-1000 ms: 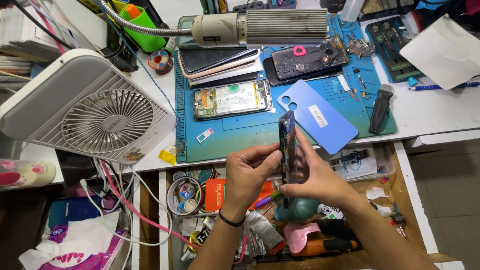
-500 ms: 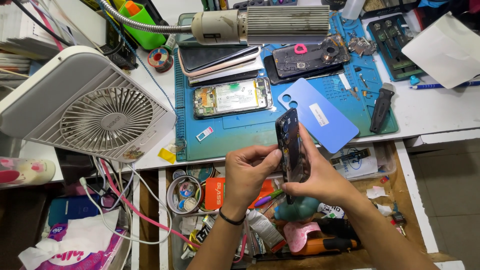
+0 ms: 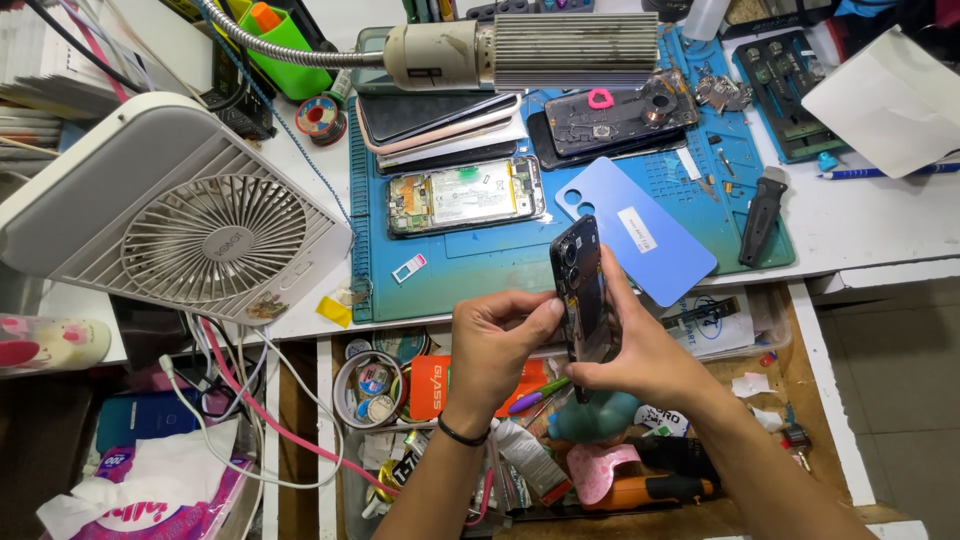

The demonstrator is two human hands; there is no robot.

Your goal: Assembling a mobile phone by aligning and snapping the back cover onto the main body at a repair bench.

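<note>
Nearest the camera, an open drawer (image 3: 800,400) crowded with tools, tubes and a teal blower (image 3: 600,415) sits beneath both forearms, leaving little free room below the hands. Just above it, the left hand (image 3: 495,345) curls its fingers and presses its thumb and fingertips against the left edge of a dark opened phone (image 3: 580,290), while the right hand (image 3: 640,355) wraps the phone's right side and lower end from behind, index finger stretched up along its edge; both hands grip it. The phone is held upright and turned nearly edge-on, over the front edge of the white bench, its top overlapping the near border of the blue work mat (image 3: 480,265). Just beside its upper right lies a light blue back cover (image 3: 635,240), close enough to crowd that side. To the left, the mat is bare between the phone and a small card tray (image 3: 408,268). Farther back lies a disassembled phone (image 3: 465,195), then stacked phones and a lamp head (image 3: 520,50). A white fan (image 3: 190,225) blocks the far left, and a black knife (image 3: 762,215) lies at the mat's right end.
</note>
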